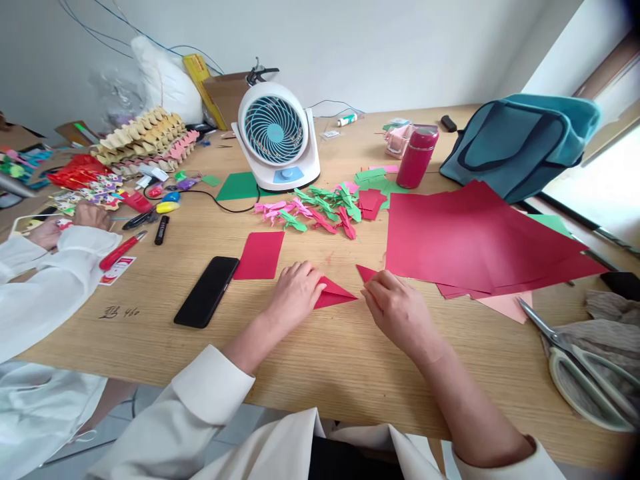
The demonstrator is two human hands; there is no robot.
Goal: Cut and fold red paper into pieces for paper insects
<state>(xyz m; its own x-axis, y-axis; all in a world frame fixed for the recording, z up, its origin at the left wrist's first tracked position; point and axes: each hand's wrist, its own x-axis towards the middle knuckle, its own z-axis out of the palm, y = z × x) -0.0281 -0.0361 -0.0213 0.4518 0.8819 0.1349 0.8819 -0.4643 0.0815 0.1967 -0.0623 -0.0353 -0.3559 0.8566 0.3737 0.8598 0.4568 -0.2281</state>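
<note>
My left hand (296, 288) presses a folded piece of red paper (336, 293) onto the table, its fingers curled over the wide end. The paper's sharp point faces right. Just past that point my right hand (397, 310) is closed, thumb and forefinger together. A small red paper corner (365, 272) shows behind its fingertips; whether they grip it is hidden. A red paper rectangle (260, 255) lies beyond my left hand, next to a black phone (207, 292). Folded pink, green and red paper shapes (325, 208) are heaped farther back.
Large red sheets (475, 243) spread at the right, near big scissors (575, 363) and a teal bag (520, 143). A white fan (277, 133) and a red flask (418, 157) stand behind. At the left, another person's hands (93, 217) work beside a red-handled cutter (120, 251).
</note>
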